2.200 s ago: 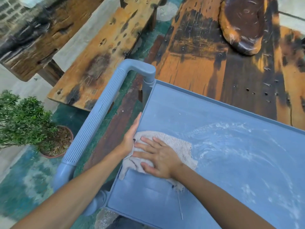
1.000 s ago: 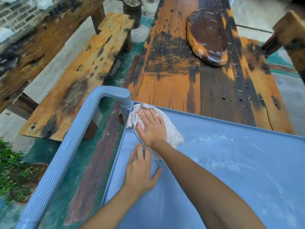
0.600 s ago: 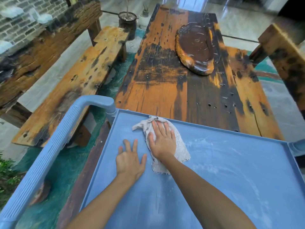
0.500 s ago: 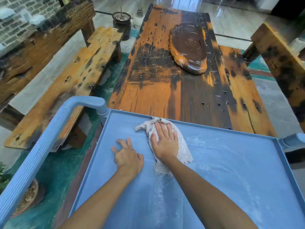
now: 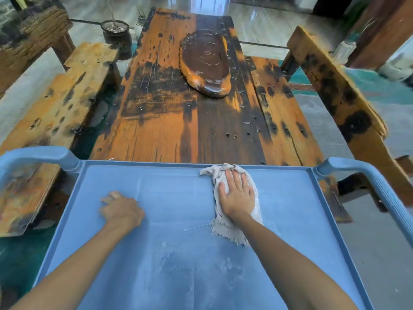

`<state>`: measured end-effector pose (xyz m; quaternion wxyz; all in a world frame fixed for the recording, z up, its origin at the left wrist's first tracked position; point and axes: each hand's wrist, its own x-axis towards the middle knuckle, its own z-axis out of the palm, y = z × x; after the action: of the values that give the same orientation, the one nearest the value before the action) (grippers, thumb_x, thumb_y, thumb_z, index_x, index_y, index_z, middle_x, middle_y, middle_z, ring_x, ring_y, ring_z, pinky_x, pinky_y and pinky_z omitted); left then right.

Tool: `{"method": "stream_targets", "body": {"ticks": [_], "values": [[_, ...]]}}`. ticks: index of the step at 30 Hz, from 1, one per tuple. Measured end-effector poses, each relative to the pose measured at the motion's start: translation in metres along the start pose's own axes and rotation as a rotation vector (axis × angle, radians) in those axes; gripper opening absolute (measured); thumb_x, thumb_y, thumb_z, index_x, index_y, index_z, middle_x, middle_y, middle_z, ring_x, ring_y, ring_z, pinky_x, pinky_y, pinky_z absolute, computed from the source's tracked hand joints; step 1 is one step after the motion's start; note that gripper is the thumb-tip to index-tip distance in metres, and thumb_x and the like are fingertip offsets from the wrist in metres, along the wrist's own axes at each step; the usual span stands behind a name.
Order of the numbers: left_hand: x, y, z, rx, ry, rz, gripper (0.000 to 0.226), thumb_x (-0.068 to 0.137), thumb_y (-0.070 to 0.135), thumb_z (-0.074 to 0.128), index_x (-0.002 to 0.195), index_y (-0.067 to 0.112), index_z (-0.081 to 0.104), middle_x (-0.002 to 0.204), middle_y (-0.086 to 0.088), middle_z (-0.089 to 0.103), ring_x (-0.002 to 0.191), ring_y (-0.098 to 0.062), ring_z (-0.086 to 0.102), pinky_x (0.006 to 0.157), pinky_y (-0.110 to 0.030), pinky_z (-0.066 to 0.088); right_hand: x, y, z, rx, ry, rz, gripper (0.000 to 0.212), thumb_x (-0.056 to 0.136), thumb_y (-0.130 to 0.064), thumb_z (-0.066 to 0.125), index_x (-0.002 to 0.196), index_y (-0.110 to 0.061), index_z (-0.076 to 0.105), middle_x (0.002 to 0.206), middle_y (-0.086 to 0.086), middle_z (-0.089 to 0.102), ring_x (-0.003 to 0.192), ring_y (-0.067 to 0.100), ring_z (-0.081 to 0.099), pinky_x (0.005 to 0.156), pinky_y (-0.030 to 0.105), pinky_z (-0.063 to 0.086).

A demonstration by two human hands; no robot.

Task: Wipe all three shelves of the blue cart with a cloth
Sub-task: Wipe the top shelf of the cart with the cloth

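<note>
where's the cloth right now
The cloth lies on the cart's top shelf against its far rim, right of centre, flat under the right hand.

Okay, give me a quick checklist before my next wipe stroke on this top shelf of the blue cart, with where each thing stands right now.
1. Cloth flat under the right hand: ok.
2. Left hand braced on the top shelf: ok, fingers curled.
3. Far edge reached: ok, the cloth touches the back rim.
4. Near part of the shelf clean: not ok, white residue remains.
5. Stroke path clear of objects: ok.
6. Lower two shelves wiped: cannot tell, hidden from view.
</note>
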<state>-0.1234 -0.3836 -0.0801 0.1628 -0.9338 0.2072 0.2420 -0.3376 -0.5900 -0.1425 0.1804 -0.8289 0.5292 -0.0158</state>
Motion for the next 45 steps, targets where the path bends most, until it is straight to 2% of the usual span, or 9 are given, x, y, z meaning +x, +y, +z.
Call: {"method": "stream_targets", "body": {"ticks": [4,8,11,15,23,29,33,40,45], "values": [[-0.004,0.05,-0.002,-0.108,0.206,0.54,0.065,0.095,0.028,0.047,0.156,0.031,0.025,0.161,-0.004,0.018,0.149,-0.027,0.019,0.104,-0.044,0.044,0.004,0.017,-0.012,-0.079,0.011,-0.098,0.064,0.101,-0.06,0.016,0.161,-0.039,0.016,0.17,-0.014,0.016,0.158,0.014,0.005,0.123,0.042,0.016],[-0.028,0.134,-0.005,-0.171,0.142,0.753,0.06,0.1,0.024,0.038,0.158,0.023,0.022,0.166,0.008,0.012,0.155,-0.019,0.002,0.117,-0.041,0.03,0.009,0.038,-0.025,-0.21,-0.013,-0.242,0.064,0.101,-0.061,0.016,0.161,-0.038,0.018,0.168,-0.014,0.023,0.157,0.016,0.015,0.114,0.043,0.03],[-0.039,0.175,-0.002,-0.155,0.037,0.725,0.064,0.1,0.033,0.04,0.158,0.022,0.016,0.166,0.007,0.005,0.154,-0.017,0.003,0.117,-0.041,0.031,0.02,0.066,-0.039,-0.3,-0.035,-0.291,0.064,0.101,-0.061,0.013,0.161,-0.04,0.016,0.167,-0.016,0.023,0.156,0.015,0.015,0.105,0.046,0.033],[-0.041,0.196,-0.001,-0.007,-0.025,0.621,0.075,0.096,0.042,0.048,0.158,0.025,0.009,0.162,0.001,-0.001,0.152,-0.02,0.0,0.109,-0.046,0.042,0.027,0.107,-0.053,-0.361,-0.026,-0.259,0.065,0.101,-0.06,0.008,0.162,-0.04,0.012,0.167,-0.014,0.023,0.157,0.016,0.013,0.118,0.055,0.019],[-0.036,0.22,0.002,0.104,-0.175,0.52,0.08,0.097,0.028,0.04,0.157,0.021,-0.012,0.162,-0.004,-0.025,0.151,-0.035,-0.02,0.115,-0.061,0.026,0.042,0.179,-0.077,-0.439,-0.021,0.016,0.068,0.101,-0.055,0.001,0.164,-0.03,-0.001,0.172,-0.006,0.007,0.159,0.021,0.001,0.125,0.056,0.001],[-0.032,0.22,0.007,0.104,-0.189,0.523,0.085,0.094,0.027,0.042,0.157,0.021,-0.015,0.161,-0.007,-0.028,0.15,-0.04,-0.021,0.115,-0.061,0.026,0.055,0.194,-0.107,-0.589,-0.075,0.122,0.076,0.103,-0.057,0.009,0.163,-0.012,0.011,0.168,0.009,0.022,0.153,0.029,0.023,0.114,0.048,0.031],[-0.034,0.217,0.007,0.105,-0.165,0.536,0.08,0.097,0.03,0.039,0.157,0.021,-0.012,0.162,-0.009,-0.024,0.149,-0.044,-0.019,0.114,-0.063,0.026,0.054,0.183,-0.12,-0.725,-0.094,0.126,0.079,0.101,-0.06,0.013,0.153,-0.003,0.032,0.147,0.014,0.048,0.129,0.028,0.048,0.102,0.042,0.04],[-0.039,0.215,0.007,0.077,-0.14,0.533,0.077,0.097,0.029,0.035,0.158,0.024,-0.011,0.163,-0.006,-0.023,0.15,-0.041,-0.018,0.112,-0.064,0.027,0.034,0.165,-0.122,-0.807,-0.267,0.259,0.081,0.104,-0.056,0.01,0.148,0.006,0.038,0.135,0.017,0.053,0.109,0.023,0.061,0.075,0.029,0.05],[-0.037,0.214,0.012,0.07,-0.12,0.552,0.081,0.094,0.029,0.04,0.157,0.026,-0.011,0.163,-0.004,-0.024,0.15,-0.039,-0.018,0.113,-0.064,0.026,0.02,0.172,-0.12,-0.768,-0.367,0.154,0.054,0.105,-0.023,0.014,0.152,-0.018,0.04,0.118,0.01,0.07,0.094,0.03,0.069,0.081,0.033,0.056]]}}
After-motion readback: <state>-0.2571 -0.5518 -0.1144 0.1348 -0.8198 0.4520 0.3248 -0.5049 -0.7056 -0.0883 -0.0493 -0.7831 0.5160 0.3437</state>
